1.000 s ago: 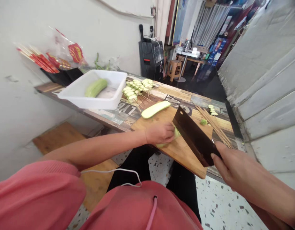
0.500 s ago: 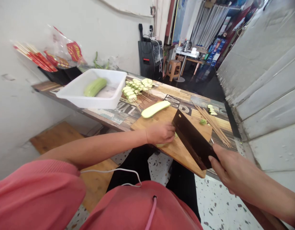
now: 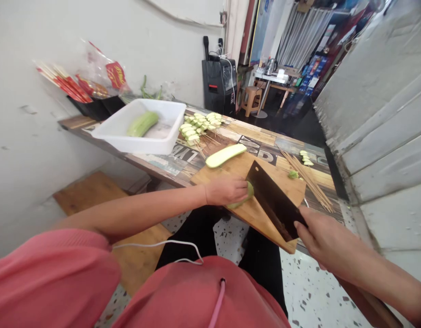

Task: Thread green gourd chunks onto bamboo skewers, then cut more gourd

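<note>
My left hand is closed over a green zucchini piece near the front edge of the wooden cutting board. A dark cleaver is gripped in my right hand, its blade slanting over the board just right of the zucchini piece. Behind my left hand lies a zucchini half, its pale cut face up. A small green end piece sits at the board's far right. Skewered zucchini slices are piled beyond the board.
A white plastic tub holding a whole zucchini stands on the left of the table. Bare wooden skewers and one skewer of slices lie right. Black holders with packaged sticks stand by the wall.
The view has shifted slightly. My left hand has drawn back a little leftward from the cleaver, and more of the zucchini piece shows. The cleaver is still in my right hand.
</note>
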Motion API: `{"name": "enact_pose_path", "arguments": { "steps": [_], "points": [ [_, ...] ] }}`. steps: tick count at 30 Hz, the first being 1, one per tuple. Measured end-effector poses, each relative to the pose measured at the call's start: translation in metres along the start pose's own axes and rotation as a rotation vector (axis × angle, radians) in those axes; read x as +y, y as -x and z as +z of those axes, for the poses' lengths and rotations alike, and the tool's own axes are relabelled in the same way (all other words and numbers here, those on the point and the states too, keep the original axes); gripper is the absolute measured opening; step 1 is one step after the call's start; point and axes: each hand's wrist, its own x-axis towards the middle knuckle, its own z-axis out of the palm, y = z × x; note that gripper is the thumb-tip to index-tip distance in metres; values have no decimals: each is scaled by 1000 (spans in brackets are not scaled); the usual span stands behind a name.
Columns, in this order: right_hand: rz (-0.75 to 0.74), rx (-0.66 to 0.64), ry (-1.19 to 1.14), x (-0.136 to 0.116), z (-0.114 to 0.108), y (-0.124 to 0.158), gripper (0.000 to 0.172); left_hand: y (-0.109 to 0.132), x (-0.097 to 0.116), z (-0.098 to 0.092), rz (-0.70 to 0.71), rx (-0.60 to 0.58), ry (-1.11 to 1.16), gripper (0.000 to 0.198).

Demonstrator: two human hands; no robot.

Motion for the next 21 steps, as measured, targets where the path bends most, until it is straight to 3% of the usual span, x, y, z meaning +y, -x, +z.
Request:
{"name": "enact_pose_path", "arguments": {
  "steps": [5, 21],
  "points": [
    [-62, 146, 56, 5, -3, 13, 12, -2, -2, 0, 103, -55, -9, 25],
    [-95, 125, 104, -2, -1, 12, 14, -1, -1, 4, 75, -29, -44, 28]
  ]
}}
